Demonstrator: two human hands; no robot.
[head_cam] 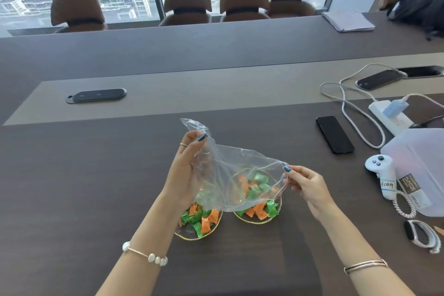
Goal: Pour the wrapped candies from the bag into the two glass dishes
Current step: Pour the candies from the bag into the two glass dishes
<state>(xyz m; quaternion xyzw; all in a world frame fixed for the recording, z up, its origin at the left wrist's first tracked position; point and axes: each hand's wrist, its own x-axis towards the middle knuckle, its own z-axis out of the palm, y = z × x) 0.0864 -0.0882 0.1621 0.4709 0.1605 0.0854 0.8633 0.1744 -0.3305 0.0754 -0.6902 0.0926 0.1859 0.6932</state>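
A clear plastic bag [230,170] hangs stretched between both hands above the dark table. My left hand [185,170] grips its upper left corner, and my right hand [305,185] pinches its lower right edge. The bag looks empty. Under it stand two gold-rimmed glass dishes. The left dish [187,232] holds green and orange wrapped candies [201,218]. The right dish [278,204] also holds a heap of candies [259,206], partly seen through the bag.
A black phone [334,134] lies to the right, with a white power strip [390,116] and cables behind it. A white controller [382,175], a translucent jug [418,166] and a wristband [420,235] crowd the right edge. Chairs line the far side.
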